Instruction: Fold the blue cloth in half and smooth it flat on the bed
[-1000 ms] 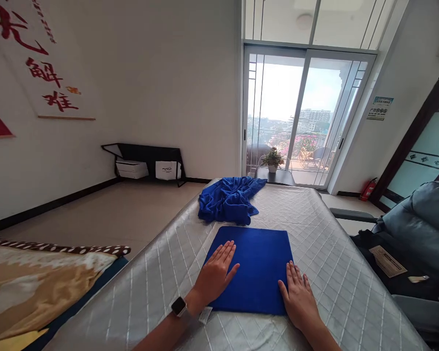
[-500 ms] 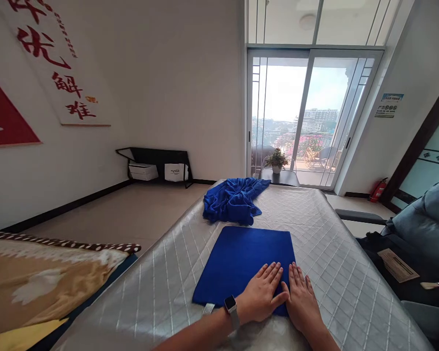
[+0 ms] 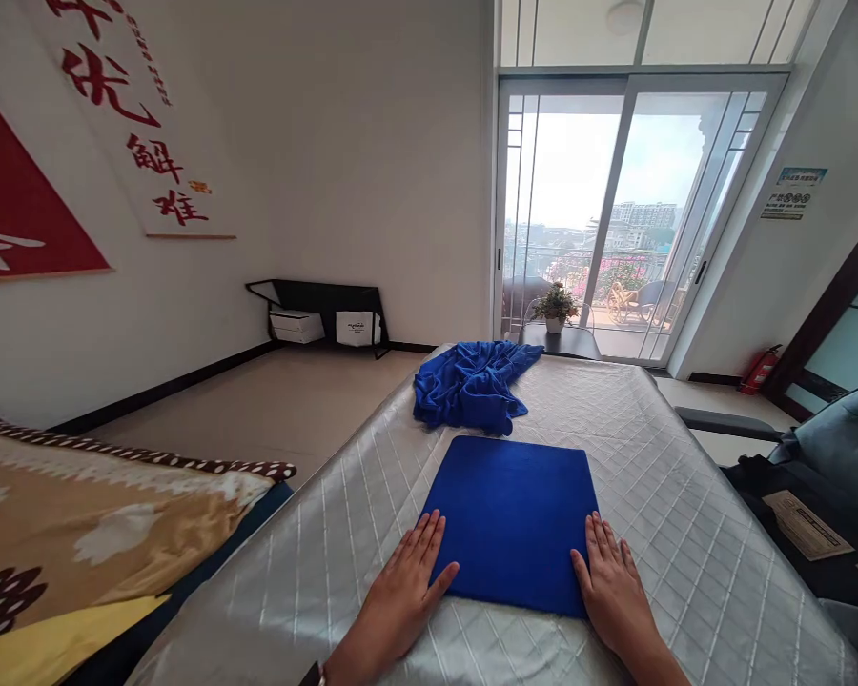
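A blue cloth (image 3: 516, 519), folded into a flat, nearly square shape, lies on a silver quilted table cover (image 3: 343, 534). At its near left corner rests my left hand (image 3: 411, 586), fingers stretched out and thumb apart. My right hand (image 3: 613, 581) lies flat along the cloth's right edge, its fingers extended and the thumb on the fabric. Neither hand grips anything. Just beyond the folded piece sits a crumpled blue cloth (image 3: 476, 386), bunched near the far left edge of the table.
To the left is a patterned tan blanket (image 3: 178, 534). A potted plant (image 3: 555, 307) stands on a small dark table past the far end. On the right are a grey sofa (image 3: 844, 433) and a fire extinguisher (image 3: 760, 370). A black rack (image 3: 325, 300) stands by the wall.
My left hand has moved from the cloth's right part to its near left corner. My right hand stays at the right edge. The view has shifted slightly left.
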### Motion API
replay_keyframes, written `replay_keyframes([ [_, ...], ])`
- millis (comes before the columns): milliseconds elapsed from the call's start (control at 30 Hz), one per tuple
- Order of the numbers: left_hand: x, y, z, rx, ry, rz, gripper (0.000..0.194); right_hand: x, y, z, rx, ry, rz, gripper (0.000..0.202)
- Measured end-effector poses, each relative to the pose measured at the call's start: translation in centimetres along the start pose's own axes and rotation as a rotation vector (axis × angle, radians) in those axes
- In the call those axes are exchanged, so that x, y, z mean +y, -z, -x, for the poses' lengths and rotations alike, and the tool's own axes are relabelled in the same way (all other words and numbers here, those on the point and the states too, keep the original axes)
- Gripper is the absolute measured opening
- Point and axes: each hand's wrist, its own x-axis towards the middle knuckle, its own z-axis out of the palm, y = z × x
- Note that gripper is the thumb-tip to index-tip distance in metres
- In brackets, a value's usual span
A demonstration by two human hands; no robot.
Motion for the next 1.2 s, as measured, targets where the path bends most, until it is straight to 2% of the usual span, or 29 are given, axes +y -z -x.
replay_keyframes([
  [167, -0.2, -0.4, 0.1, 0.041, 0.01, 0.01, 0.074, -0.2, 0.9, 0.3, 0.007, -0.014, -0.027, 0.068],
  [300, -0.2, -0.4, 0.0, 0.076, -0.015, 0.007, 0.074, -0.5, 2.0, 1.9, -0.043, -0.005, 0.014, 0.068],
  [467, -0.5, -0.2, 0.1, 0.026, 0.0, 0.014, 0.072, -1.0, 1.8, 4.3, -0.112, -0.034, 0.009, 0.069],
  [600, -0.7, 0.1, -0.1, -0.036, 0.026, 0.011, 0.073, -1.0, 1.4, 4.9, -0.126, -0.05, -0.023, 0.068],
  [667, 0.6, 0.3, -0.5, -0.02, 0.037, 0.011, 0.074, -0.9, 1.2, 4.9, -0.112, -0.047, -0.042, 0.066],
  [767, 5.3, 0.3, -1.5, 0.031, -0.06, 0.053, 0.071, -0.6, 0.9, 4.9, -0.078, -0.044, -0.061, 0.063],
  [900, 14.0, -0.8, -2.8, 0.008, -0.482, 0.152, 0.073, -0.1, 0.7, 4.8, -0.075, -0.011, -0.051, 0.059],
  [967, 17.0, -1.4, -3.1, 0.008, -0.585, 0.16, 0.074, 0.0, 0.8, 4.7, -0.129, 0.016, -0.029, 0.057],
  [1000, 17.8, -1.7, -3.1, 0.014, -0.601, 0.152, 0.074, 0.1, 0.9, 4.7, -0.151, 0.023, -0.021, 0.057],
  [1067, 18.0, -2.0, -2.9, 0.035, -0.581, 0.122, 0.074, 0.0, 1.1, 4.7, -0.15, 0.01, -0.012, 0.057],
  [1133, 16.7, -1.9, -2.4, 0.056, -0.532, 0.077, 0.073, -0.1, 1.1, 4.7, -0.113, -0.016, -0.006, 0.058],
  [1200, 14.4, -1.7, -1.5, 0.067, -0.467, 0.029, 0.073, 0.0, 0.7, 4.7, -0.089, -0.033, -0.001, 0.06],
])
